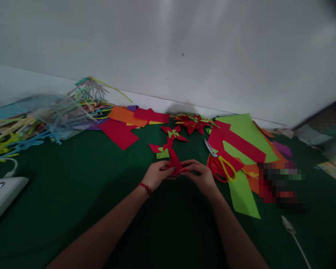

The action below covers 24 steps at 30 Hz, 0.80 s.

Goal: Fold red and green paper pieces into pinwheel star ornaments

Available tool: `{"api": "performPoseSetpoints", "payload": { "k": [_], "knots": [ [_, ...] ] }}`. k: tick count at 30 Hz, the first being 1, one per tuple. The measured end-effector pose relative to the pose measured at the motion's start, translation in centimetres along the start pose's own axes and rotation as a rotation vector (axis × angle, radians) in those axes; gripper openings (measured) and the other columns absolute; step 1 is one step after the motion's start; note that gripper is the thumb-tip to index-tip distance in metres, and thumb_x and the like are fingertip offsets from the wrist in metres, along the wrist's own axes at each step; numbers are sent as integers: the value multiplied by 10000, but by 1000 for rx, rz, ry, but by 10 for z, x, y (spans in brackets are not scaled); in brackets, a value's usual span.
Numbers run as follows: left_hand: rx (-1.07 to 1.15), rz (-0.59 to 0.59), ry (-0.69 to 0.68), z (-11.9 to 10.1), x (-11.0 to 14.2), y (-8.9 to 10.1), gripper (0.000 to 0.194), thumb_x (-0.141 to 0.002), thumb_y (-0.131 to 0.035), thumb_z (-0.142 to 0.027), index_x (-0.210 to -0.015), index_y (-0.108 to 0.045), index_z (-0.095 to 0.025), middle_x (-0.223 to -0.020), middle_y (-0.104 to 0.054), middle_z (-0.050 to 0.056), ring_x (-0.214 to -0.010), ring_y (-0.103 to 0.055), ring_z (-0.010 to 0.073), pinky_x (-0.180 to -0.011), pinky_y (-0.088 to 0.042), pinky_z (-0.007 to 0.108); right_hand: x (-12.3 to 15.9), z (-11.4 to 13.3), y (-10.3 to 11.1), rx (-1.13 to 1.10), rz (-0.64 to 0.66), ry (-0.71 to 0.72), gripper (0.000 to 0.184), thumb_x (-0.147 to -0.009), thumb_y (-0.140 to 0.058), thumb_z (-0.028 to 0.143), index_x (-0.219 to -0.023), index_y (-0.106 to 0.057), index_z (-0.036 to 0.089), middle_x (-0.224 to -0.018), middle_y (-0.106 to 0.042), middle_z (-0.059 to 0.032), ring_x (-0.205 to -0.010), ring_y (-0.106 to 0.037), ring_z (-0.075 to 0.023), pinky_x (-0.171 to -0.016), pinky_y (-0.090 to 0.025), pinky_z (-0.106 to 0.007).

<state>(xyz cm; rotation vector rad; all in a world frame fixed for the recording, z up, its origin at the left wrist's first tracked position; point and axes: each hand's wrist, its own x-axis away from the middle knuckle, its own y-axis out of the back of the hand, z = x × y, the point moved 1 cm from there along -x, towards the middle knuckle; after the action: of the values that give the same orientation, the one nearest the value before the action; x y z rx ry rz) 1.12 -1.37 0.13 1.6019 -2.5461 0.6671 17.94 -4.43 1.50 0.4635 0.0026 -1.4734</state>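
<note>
Two-handed pinch on red folded paper [174,160], front & ctr

L hand [158,173] comes in from lower L, palm partly hidden, thumb on top & fingers under, pinching the paper's near end. R hand [200,173] angles in from lower R, fingertips closed on the same end's R side. Hands nearly meet, w/ the paper btwn them; its narrow part points away, up to the lower red/green star [162,153]; can't tell if they touch. Red bracelet [148,189] on L wrist. Forearms spread wide toward the near side, green tabletop [72,175] btwn them.

Just beyond: upper red/green star [173,133], then star pile [192,121] near the wall [168,48], which bounds the far side. Scissors [226,169] sit close beside R hand, yellow & red handles toward the person, blades pointing away, up-L; they lie on/against red sheets [248,145]. Lime sheets [245,198] & orange pcs spread farther R, hemming that side. More red & orange sheets [126,116] far L of the stars.

L side opens onto green tabletop, out to a white device [4,194] w/ cord at the L edge. Clear plastic bag [56,108], far L, holds thin multicolor strips [91,89], many sticking out. White cable [296,239] lower R; item above it pixelated.
</note>
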Motion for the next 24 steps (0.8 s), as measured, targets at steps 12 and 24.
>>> {"api": "performPoseSetpoints", "payload": {
  "k": [12, 24],
  "knots": [
    [118, -7, -22, 8, 1, -8, 289, -741, -595, -335, -920, -587, -109, -955, -658, 102, -828, -642, 209, -778, -505, 350, -1, -11, -11, -100, -336, -274, 207, -623, -693, 338, -742, -596, 199, -715, -635, -4, -688, -598, -161, -650, -476, -289],
    [2, -33, -49, 8, 0, -6, 229, -704, -622, -339, -824, -604, -145, -739, -689, 43, -728, -655, 192, -722, -514, 328, 0, -4, -14, -96, -241, -261, 215, -627, -690, 345, -758, -594, 204, -728, -636, -11, -708, -603, -174, -661, -492, -299]
  ]
}}
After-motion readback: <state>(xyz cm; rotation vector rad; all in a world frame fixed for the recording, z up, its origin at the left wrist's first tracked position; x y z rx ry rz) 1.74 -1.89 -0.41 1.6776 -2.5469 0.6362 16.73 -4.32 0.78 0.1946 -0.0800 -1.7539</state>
